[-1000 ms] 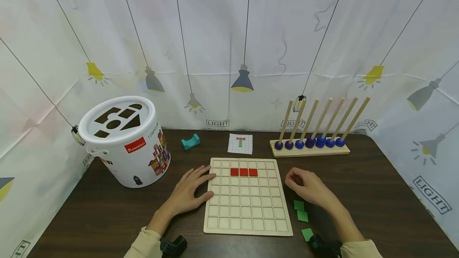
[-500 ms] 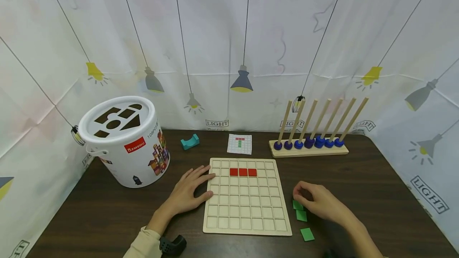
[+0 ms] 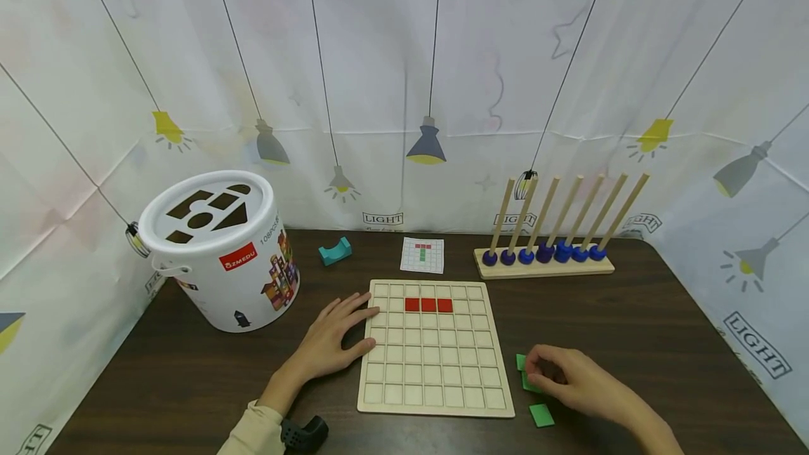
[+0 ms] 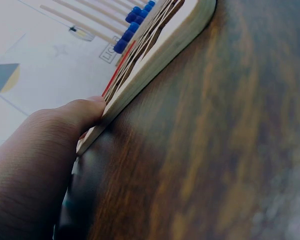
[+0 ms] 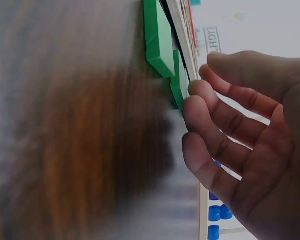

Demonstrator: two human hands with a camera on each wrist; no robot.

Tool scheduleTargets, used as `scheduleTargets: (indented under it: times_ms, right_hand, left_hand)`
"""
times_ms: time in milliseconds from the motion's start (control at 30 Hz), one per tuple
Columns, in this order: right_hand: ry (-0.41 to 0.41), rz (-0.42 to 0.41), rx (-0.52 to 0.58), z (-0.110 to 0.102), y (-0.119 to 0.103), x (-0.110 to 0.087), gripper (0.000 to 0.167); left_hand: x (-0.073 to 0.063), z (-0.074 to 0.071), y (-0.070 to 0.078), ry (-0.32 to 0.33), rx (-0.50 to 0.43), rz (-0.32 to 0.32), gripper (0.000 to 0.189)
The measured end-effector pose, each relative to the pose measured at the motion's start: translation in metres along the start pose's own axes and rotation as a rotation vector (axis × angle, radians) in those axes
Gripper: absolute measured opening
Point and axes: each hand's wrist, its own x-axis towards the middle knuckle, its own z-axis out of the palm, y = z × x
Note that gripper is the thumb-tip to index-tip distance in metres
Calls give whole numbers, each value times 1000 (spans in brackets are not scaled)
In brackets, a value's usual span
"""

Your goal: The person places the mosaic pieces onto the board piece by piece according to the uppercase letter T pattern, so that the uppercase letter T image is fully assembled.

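Observation:
In the head view my left hand [image 3: 331, 337] lies with spread, fairly straight fingers against the left edge of a pale wooden grid board [image 3: 432, 354]. The left wrist view shows its thumb [image 4: 82, 112] touching the board's rim. Three red square tiles [image 3: 428, 305] sit in a row in the board's upper cells. My right hand [image 3: 581, 379] is right of the board, over the green square tiles, fingers bent and partly hiding two of them. A separate green tile [image 3: 541, 415] lies nearer. In the right wrist view the thumb and fingertips are apart, beside a green tile [image 5: 177, 82].
A small card [image 3: 422, 255] with a red and green T pattern lies behind the board. Also at the back are a teal arched block [image 3: 335, 251] and a peg stand [image 3: 546, 269] with blue beads. A white lidded bucket [image 3: 253, 293] stands at left.
My right hand has moved nearer and right, from beside the board's upper right edge to over the green tiles. The left hand and the red tiles have stayed put.

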Motion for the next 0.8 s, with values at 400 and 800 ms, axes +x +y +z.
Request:
scheduleTargets:
  times_ms: [400, 800]
  right_hand:
    - [-71, -170, 33, 3, 0, -17, 14]
    - [-113, -176, 18, 5, 0, -23, 19]
  left_hand:
    - [0, 0, -1, 7, 8, 5, 54]
    - [0, -1, 1, -1, 2, 4, 54]
